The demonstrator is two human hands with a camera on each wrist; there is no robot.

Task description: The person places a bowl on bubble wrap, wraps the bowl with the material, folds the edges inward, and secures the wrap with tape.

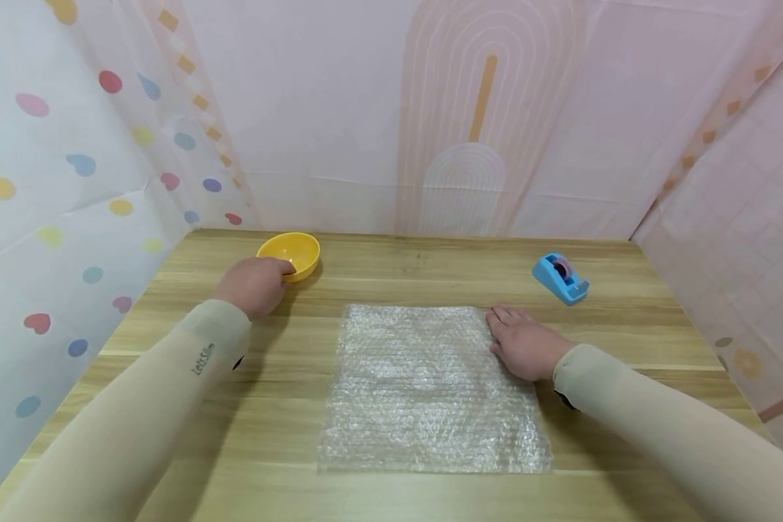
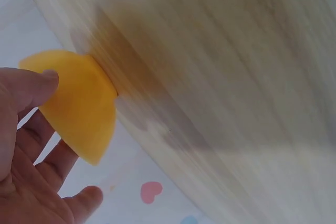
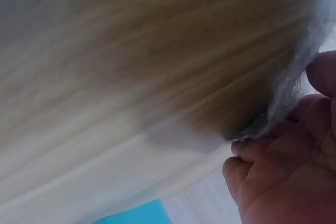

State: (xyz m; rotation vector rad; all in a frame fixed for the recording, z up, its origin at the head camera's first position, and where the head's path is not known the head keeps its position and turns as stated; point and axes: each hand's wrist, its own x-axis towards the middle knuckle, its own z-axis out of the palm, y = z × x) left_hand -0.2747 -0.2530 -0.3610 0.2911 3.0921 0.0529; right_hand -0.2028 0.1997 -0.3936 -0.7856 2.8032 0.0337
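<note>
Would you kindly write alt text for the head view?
A person's left hand grips a yellow bowl on a wood-grain table, while the right hand rests on bubble wrap. A blue tape dispenser sits beyond that hand.

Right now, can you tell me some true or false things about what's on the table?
1. The left hand grips the yellow bowl. True.
2. The yellow bowl is upside down. False: its open side faces up.
3. The right hand touches the bubble wrap. True.
4. The bubble wrap is rolled up. False: it is spread out on the table.
5. The tape dispenser is blue. True.
6. The right hand holds the tape dispenser. False: neither hand touches it.
</note>
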